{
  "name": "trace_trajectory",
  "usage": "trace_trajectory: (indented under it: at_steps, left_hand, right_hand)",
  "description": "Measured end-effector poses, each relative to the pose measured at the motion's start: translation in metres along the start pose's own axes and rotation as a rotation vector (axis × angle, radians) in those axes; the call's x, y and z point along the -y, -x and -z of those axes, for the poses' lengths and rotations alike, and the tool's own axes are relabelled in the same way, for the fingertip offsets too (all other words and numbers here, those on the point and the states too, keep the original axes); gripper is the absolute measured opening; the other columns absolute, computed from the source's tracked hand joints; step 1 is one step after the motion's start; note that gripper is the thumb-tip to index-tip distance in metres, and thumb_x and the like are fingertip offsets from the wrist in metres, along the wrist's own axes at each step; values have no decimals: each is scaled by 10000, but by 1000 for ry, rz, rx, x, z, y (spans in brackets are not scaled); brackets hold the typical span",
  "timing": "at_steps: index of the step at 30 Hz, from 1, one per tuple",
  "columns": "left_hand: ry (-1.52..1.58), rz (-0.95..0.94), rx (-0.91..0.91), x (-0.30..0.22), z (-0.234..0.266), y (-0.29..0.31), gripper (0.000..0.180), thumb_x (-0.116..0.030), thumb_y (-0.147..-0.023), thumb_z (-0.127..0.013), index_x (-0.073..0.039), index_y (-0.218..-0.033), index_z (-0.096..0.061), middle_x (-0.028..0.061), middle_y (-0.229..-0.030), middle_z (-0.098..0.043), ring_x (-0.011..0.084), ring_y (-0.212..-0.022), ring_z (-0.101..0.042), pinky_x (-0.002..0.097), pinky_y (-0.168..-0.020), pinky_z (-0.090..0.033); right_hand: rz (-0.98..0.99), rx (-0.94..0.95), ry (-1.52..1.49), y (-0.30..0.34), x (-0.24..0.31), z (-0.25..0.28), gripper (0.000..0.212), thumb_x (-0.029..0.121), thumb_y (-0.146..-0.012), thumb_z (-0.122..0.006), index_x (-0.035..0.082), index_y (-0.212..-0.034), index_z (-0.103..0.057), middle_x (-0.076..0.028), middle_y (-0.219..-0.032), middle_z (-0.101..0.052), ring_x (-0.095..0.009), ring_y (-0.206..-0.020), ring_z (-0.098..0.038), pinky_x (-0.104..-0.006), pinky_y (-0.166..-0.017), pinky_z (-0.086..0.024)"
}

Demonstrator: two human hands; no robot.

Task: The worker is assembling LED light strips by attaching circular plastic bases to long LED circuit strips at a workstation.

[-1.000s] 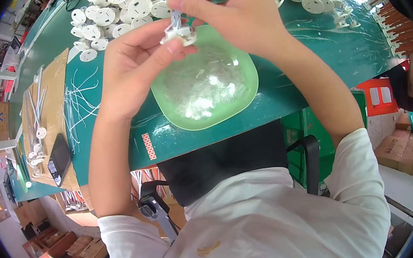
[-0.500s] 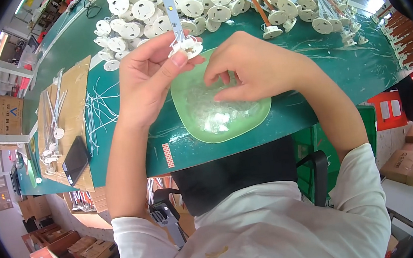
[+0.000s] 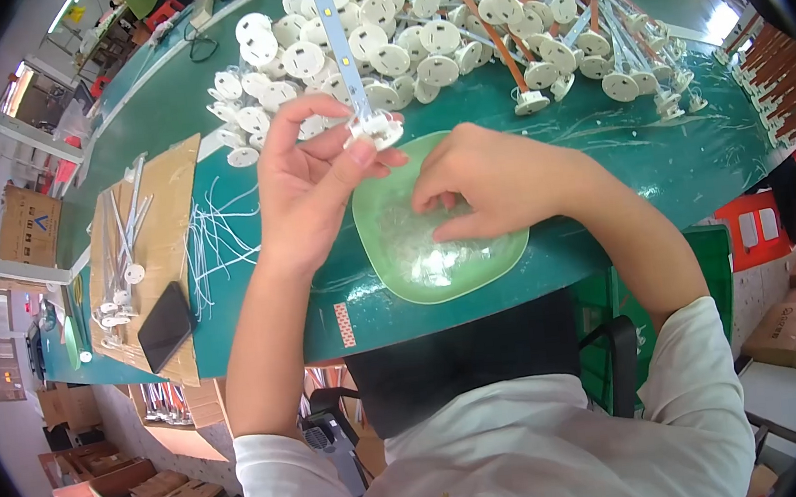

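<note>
Upright in my left hand (image 3: pixel 302 200) is a narrow LED light strip (image 3: pixel 337 43) with a round white plastic base (image 3: pixel 379 131). Thumb and fingers pinch that base, and thin white wires show around it. My right hand (image 3: pixel 511 180) hangs over a light green bowl (image 3: pixel 389 273), palm down, with fingers bent and the thumb apart from the index finger. Inside the bowl lie small clear pieces, too fine to make out. Nothing shows between the right fingertips; the other fingers are partly hidden.
Beyond the bowl lies a big heap of white round-based LED strips (image 3: pixel 438 67). White wires (image 3: pixel 214 233) lie on the green table (image 3: pixel 281 327) at left, beside cardboard (image 3: pixel 175 174) carrying a black phone (image 3: pixel 166 326). Brown strips (image 3: pixel 780 82) line the far right edge.
The whole view has shifted, so the table things appear lower and slightly right. My left hand keeps its grip on the LED strip. The right hand stays over the bowl, fingers slightly changed.
</note>
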State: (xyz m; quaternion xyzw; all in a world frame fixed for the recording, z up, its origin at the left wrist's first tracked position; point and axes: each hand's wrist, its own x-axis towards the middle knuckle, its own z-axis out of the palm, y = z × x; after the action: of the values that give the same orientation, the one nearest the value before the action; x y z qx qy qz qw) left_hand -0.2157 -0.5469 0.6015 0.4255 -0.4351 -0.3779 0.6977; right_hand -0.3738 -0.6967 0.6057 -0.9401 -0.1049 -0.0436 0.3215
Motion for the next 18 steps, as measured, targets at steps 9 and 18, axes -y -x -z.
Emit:
trace_trajectory:
  at_steps: [9, 18]
  left_hand:
    - [-11, -30, 29, -1, -2, 0, 305, 19, -877, -642, -29, -1124, -468, 188, -1051, -667, 241, -954, -670, 370, -841, -565]
    - [-60, -58, 54, 3, 1, 0, 312, -16, -893, -626, -71, -1134, -437, 289, -1150, -619, 263, -964, -672, 355, -839, -561]
  right_hand:
    - [-28, 48, 3, -1, 3, 4, 268, 131, -687, -762, -1, -901, -670, -140, -815, -649, -271, -743, -654, -357, -687, -525]
    - [14, 44, 28, -2, 2, 1, 264, 130, -691, -747, 19, -920, -678, -125, -824, -656, -269, -761, -655, -360, -692, -524]
